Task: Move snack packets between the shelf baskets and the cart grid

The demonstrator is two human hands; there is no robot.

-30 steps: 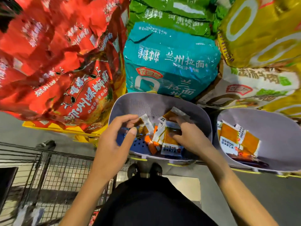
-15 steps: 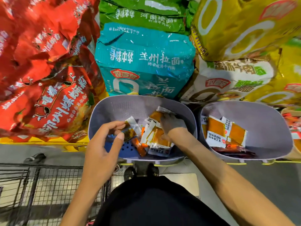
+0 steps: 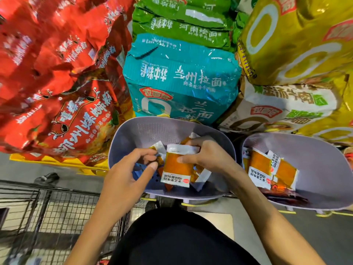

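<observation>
Right hand (image 3: 208, 155) grasps orange packet (image 3: 177, 169) under thumb; left hand (image 3: 126, 175) pinches small packet (image 3: 159, 148) at fingertips, inside basket (image 3: 122, 134).

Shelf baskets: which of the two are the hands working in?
The left basket, below the teal noodle bag: the left hand and right hand both grip packets inside it. The right basket holds packets, but no hand.

Red bags (image 3: 63, 92) crowd the shelf's left side, lying on yellow packaging (image 3: 63, 166) at its front edge. A teal bag (image 3: 181, 81) sits mid-shelf, with green bags (image 3: 183, 22) behind it. At the right, a yellow bag (image 3: 296, 35) lies over a white bag (image 3: 282, 104). Grey floor (image 3: 324, 238) shows below.
</observation>
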